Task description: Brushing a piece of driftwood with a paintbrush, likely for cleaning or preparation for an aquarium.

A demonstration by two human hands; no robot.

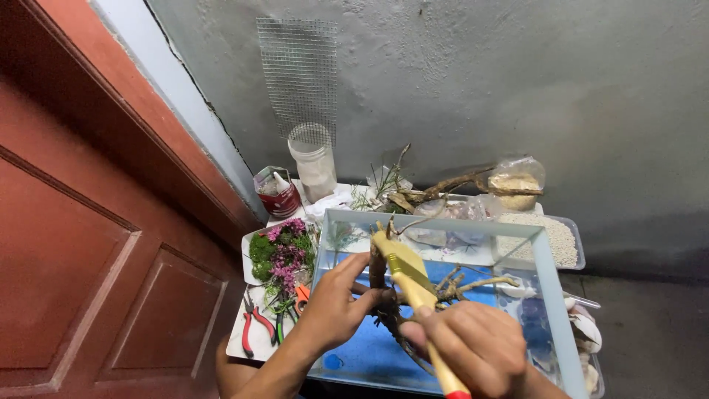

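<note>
1. The left hand (pixel 332 310) reaches into a glass tank (pixel 550 288) from its left side, fingers curled round a piece of branching driftwood (pixel 450 287) and holding it inside the tank.
2. The right hand (pixel 476 347) is closed in a fist round the handle of a yellow brush (pixel 406 273), whose wide head lies against the upper part of the driftwood.
3. The tank is rectangular with pale rims; both hands work above its blue floor, which lies open toward the near edge.
4. Just left of the tank, a white tray (pixel 247 255) holds green moss and pink flowers (pixel 284 251), with red-handled pliers (pixel 255 325) in front of it.
5. Behind the tank stand a red cup (pixel 279 196), a clear jar (pixel 314 162), loose branches (pixel 443 188) and a tub of white gravel (pixel 557 236).
6. Wire mesh (pixel 299 74) hangs on the grey wall; a red door (pixel 88 244) closes off the left.
</note>
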